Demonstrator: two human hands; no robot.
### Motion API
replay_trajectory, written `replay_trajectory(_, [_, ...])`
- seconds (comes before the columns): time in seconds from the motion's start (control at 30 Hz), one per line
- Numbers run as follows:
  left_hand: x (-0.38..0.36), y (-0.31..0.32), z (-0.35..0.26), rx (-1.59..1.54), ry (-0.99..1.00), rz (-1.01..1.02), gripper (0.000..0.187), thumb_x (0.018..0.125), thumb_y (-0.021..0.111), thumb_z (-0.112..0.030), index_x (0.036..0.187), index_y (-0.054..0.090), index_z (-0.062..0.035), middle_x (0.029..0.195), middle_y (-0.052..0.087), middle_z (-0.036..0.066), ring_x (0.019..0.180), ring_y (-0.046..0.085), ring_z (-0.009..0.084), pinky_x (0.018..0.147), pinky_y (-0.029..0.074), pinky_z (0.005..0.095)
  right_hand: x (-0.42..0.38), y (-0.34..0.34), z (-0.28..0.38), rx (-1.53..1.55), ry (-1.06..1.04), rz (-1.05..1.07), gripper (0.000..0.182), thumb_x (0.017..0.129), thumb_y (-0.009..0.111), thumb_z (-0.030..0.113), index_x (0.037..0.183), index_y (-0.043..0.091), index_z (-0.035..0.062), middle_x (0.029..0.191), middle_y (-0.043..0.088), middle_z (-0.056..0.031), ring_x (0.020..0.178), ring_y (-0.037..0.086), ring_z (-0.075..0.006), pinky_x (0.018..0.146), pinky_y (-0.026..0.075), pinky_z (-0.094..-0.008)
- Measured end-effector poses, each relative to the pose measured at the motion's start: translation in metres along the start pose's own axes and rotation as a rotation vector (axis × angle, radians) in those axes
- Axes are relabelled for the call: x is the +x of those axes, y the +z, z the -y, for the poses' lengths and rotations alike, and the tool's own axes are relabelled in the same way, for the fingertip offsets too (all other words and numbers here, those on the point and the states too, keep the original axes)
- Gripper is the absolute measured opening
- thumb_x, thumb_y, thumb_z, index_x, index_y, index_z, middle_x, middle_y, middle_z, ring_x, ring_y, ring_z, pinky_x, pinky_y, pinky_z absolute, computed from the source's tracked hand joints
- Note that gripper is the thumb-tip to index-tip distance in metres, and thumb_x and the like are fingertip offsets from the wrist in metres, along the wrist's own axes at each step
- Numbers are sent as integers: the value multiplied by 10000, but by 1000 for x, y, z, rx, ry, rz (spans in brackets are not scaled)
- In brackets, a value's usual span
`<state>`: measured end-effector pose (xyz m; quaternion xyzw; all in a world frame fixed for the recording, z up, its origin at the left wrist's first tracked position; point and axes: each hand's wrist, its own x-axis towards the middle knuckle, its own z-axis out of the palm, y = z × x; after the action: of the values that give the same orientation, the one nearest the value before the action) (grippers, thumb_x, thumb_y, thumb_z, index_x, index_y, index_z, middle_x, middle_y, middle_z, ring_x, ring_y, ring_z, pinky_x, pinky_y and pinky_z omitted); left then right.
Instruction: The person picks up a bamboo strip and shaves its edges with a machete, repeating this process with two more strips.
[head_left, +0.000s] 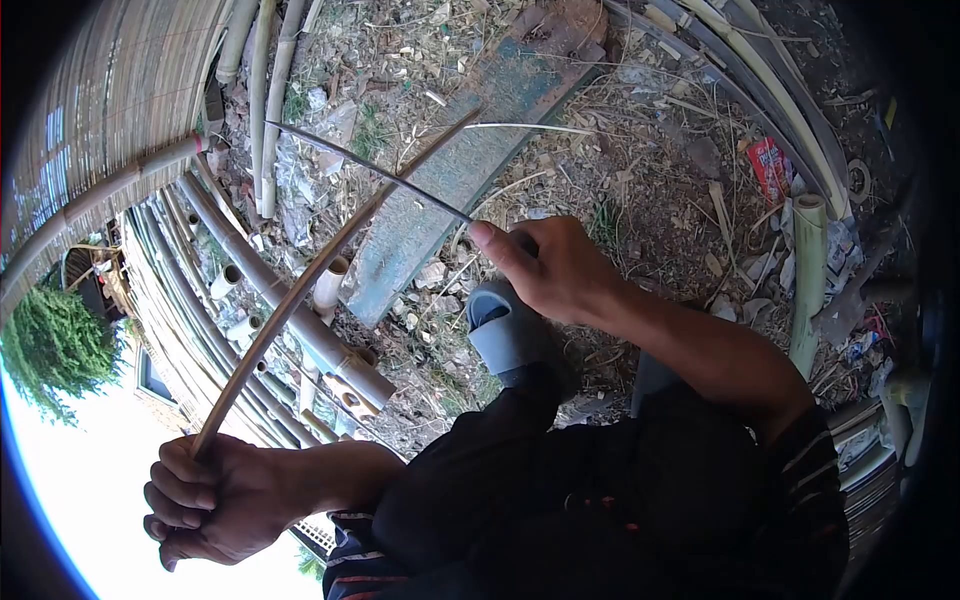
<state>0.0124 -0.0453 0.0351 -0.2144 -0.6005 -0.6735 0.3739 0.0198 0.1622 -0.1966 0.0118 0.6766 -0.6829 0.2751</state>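
Note:
My left hand (pixel 225 500), low at the left, is closed around the near end of a long, thin, slightly curved brown strip (pixel 300 290). The strip rises toward the upper middle and tapers at its far end. My right hand (pixel 550 265), near the centre, grips a narrow dark blade-like tool (pixel 350 155) by its end, thumb along it. The tool points up and left and crosses the strip near its upper part; whether they touch is unclear. The tool's handle is mostly hidden in my right hand.
A worn green board (pixel 430 210) lies on littered ground. Bamboo poles (pixel 330 350) and a slatted screen (pixel 100 100) are at the left. Bent strips (pixel 770 90) and a green bamboo piece (pixel 808 270) lie at the right, near a red packet (pixel 768 168). A grey sandal (pixel 505 335) is below the board.

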Motion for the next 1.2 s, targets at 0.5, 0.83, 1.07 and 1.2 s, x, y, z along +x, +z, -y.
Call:
replay_trajectory(0.5, [11,-20,0,-76,-77,30,405,1014,510,-365,694,443,-128,557,336,-48,478,293,96,523,269,257,26,-28,-64,-225,234,-128,752,943,418,688,581,585,49,451,511,-76,411,562,-244,438,448,-427])
replay_trajectory(0.83, [21,-72,25,263,-127,-475,441,996,500,-484,802,540,-90,652,483,32,629,471,188,650,428,314,24,-73,-76,-413,355,-190,689,917,499,683,590,548,78,452,450,-17,377,475,-168,415,383,-348])
replay_trajectory(1.07, [-121,-378,60,550,-1076,-1068,444,927,594,-544,861,546,-108,619,472,10,504,419,140,536,421,317,-16,-63,-89,284,499,-230,716,852,530,754,587,467,91,451,411,23,346,420,-96,360,363,-276])
replay_trajectory(1.2, [-209,-400,79,1033,-1288,-995,452,902,688,-461,971,563,-32,769,545,78,677,569,199,640,485,424,-18,-67,-92,155,501,-258,710,855,533,747,592,470,91,455,415,19,351,425,-97,359,364,-277])
